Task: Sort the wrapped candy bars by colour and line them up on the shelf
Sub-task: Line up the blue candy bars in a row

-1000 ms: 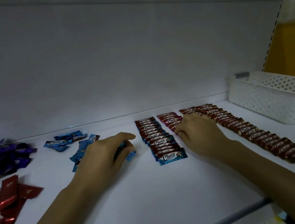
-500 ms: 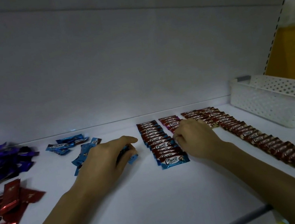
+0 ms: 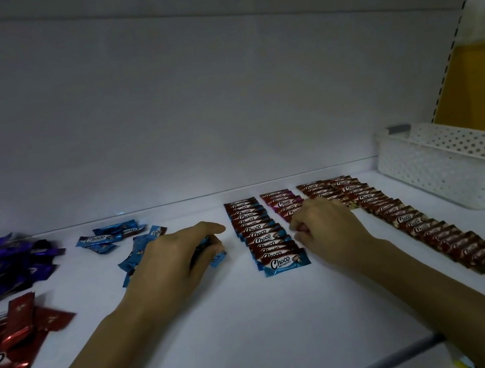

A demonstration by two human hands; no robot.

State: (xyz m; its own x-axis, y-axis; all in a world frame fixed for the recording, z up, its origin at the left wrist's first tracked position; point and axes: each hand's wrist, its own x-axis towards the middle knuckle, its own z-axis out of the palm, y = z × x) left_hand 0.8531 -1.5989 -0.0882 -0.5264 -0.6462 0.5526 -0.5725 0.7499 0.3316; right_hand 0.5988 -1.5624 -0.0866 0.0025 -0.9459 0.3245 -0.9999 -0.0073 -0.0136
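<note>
The left hand (image 3: 180,259) grips a blue bar (image 3: 220,257); the right hand (image 3: 326,227) is curled, on what I cannot tell. It is best to lay the bar squarely at the 6 o'clock end of the blue row (image 3: 268,239).

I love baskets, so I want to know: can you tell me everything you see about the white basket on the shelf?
The white basket looks like plastic: long, rectangular, walls full of small round holes under a plain rim with two grey tabs. It stands upright at the right end of the shelf, slightly slanted. Only the shelf touches it; the candy rows lie apart. What is inside cannot be seen.
</note>
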